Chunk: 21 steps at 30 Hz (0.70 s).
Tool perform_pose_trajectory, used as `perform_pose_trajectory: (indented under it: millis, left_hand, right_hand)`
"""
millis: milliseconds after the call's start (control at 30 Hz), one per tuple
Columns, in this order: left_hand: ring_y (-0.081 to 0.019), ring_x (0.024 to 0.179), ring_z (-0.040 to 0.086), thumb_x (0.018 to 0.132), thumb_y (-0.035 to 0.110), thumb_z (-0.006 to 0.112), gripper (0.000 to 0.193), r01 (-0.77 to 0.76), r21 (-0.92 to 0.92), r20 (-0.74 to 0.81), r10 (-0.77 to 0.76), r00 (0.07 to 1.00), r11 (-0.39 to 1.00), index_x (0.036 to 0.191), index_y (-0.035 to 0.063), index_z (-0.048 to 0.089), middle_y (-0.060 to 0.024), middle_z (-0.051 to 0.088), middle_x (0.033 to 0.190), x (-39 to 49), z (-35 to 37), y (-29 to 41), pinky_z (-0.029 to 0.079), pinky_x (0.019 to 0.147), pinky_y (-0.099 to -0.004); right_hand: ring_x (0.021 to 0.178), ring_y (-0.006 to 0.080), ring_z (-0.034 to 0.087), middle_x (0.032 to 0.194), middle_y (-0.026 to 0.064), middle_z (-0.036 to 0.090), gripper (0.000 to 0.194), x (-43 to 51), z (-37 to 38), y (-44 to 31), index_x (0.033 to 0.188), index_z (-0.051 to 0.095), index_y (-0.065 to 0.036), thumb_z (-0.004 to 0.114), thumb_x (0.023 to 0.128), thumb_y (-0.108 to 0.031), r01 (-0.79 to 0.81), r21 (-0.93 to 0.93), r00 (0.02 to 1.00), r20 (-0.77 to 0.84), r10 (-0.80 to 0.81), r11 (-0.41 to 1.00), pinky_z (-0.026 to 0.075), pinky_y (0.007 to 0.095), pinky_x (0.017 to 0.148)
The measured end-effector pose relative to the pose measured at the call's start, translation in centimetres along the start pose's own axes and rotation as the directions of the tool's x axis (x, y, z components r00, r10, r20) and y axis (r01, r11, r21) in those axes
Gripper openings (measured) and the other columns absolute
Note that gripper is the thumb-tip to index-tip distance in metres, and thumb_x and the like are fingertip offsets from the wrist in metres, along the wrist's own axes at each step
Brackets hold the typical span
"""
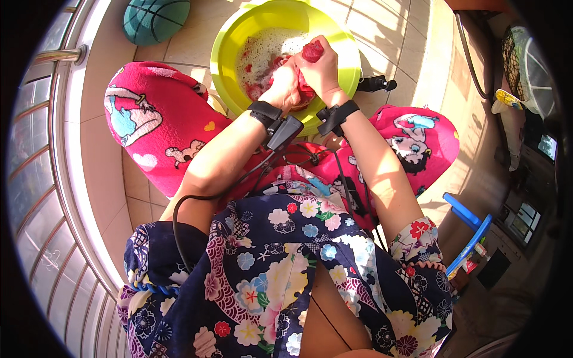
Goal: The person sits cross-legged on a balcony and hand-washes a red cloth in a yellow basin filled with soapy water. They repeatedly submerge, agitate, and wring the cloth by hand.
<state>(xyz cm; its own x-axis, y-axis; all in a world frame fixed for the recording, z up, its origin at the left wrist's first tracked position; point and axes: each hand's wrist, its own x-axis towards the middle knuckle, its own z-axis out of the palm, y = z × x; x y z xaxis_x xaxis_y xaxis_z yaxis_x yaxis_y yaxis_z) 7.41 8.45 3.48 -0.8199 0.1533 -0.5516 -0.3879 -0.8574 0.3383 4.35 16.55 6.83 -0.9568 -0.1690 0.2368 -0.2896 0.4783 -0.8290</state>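
Note:
Over a yellow-green plastic basin (pixel 224 58) my two hands grip a wet red cloth (pixel 313 51) with a pale pattern. My right hand (pixel 323 67) is closed around one bunched part, which pokes out above the fist. Close beside it, my left hand (pixel 286 83) holds a lower part of the same cloth. Some of the cloth lies in foamy, soapy water (pixel 277 42) inside the basin. Black straps with cables circle both wrists, and a dark box sits by the left one.
A teal ball (pixel 156 20) rests on the tiled floor at upper left. Metal railings (pixel 53 170) run along the left side. A small black device (pixel 375 83) is right of the basin. A blue plastic frame (pixel 470 232) stands at lower right.

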Motion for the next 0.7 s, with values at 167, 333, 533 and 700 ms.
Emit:
perform_pose_trajectory:
  millis: [167, 333, 533, 700]
  left_hand:
    - [-0.0201, 0.071, 0.062, 0.096, 0.02, 0.046, 0.019, -0.045, -0.068, -0.051, 0.041, 0.998, 0.997, 0.092, 0.0065, 0.06, -0.008, 0.065, 0.081, -0.1, 0.8, 0.4, 0.052, 0.069, -0.0331]
    - [-0.0193, 0.067, 0.06, 0.095, 0.019, 0.045, 0.02, 0.097, -0.053, 0.009, -0.096, 0.995, 0.994, 0.09, 0.0063, 0.06, -0.0048, 0.063, 0.077, 0.4, 0.2, 0.4, 0.05, 0.064, -0.0338]
    - [-0.019, 0.066, 0.06, 0.094, 0.018, 0.046, 0.019, -0.16, 0.066, -0.051, 0.164, 0.985, 0.985, 0.088, 0.0062, 0.06, -0.007, 0.063, 0.079, 0.6, -0.5, 0.0, 0.051, 0.065, -0.0322]
    - [-0.0216, 0.086, 0.064, 0.098, 0.021, 0.041, 0.027, 0.156, 0.266, 0.035, -0.172, 0.985, 0.951, 0.102, 0.0022, 0.06, -0.0113, 0.065, 0.095, -0.2, 0.5, 0.3, 0.053, 0.081, -0.0358]
  right_hand:
    - [0.064, 0.0354, 0.061, 0.068, 0.0163, 0.059, 0.029, 0.3, -0.2, -0.7, 0.084, 0.052, -0.003, 0.074, 0.068, -0.013, 0.01, -0.014, 1.0, -0.02, -0.011, 1.0, 0.049, 0.0364, 0.061]
    - [0.062, 0.0308, 0.063, 0.068, 0.0151, 0.061, 0.028, 0.8, -0.4, -0.6, 0.083, 0.051, -0.003, 0.073, 0.069, -0.011, -0.025, -0.032, 0.991, -0.134, 0.021, 0.999, 0.05, 0.0348, 0.06]
    - [0.064, 0.036, 0.06, 0.066, 0.0157, 0.059, 0.028, 0.2, 0.2, 0.0, 0.084, 0.052, -0.003, 0.073, 0.069, -0.014, 0.244, 0.004, 0.967, 0.078, -0.244, 0.97, 0.049, 0.0379, 0.06]
    - [0.057, 0.0257, 0.058, 0.063, 0.0112, 0.059, 0.022, 2.0, -1.3, 3.5, 0.077, 0.053, -0.001, 0.069, 0.071, -0.015, -0.212, 0.026, 0.928, -0.309, 0.209, 0.977, 0.048, 0.036, 0.06]
